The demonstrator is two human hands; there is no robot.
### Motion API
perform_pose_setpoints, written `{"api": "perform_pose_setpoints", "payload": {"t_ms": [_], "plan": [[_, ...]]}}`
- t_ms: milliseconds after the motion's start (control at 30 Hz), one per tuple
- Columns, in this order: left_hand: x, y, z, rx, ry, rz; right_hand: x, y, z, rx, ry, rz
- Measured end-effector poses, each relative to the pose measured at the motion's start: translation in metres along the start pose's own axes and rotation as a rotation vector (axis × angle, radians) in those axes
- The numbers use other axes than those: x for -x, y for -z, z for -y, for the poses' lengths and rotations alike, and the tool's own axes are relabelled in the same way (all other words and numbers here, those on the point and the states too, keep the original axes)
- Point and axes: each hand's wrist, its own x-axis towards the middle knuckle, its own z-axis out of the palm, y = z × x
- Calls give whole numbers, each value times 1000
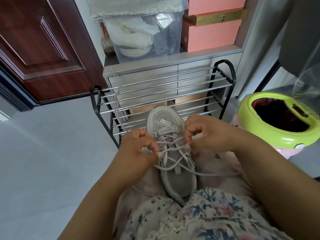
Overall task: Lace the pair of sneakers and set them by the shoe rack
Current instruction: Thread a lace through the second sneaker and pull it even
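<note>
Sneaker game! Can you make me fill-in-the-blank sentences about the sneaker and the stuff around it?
1. Both hands pinch the sneaker's pale ____.
2. The sneaker rests on the person's ____.
3. The bin right of the shoe rack has a ____ rim.
4. A spare lace hangs over the shoe ____.

Missing words: lace; lap; green; rack

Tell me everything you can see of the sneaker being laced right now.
The sneaker is grey, with a mesh toe, a pale rubber toe cap, glittery eyelet strips and a label across the front. It lies on the person's lap, toe pointing at the shoe rack. A pale lilac lace crosses its lower eyelets, loose ends trailing. The left hand and right hand each pinch the lace.
</note>
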Motion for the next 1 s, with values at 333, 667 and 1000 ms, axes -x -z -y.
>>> {"api": "perform_pose_setpoints", "payload": {"t_ms": [333,667,1000], "plan": [[0,-12,-9,-177,-59,-14,-2,-8,10,131,90,-73],[-1,-8,2,-136,-80,-63,-1,-2,3,179,60,-45],[2,-9,-9,-245,-83,-61,2,-4,10,229,64,-81]]}}
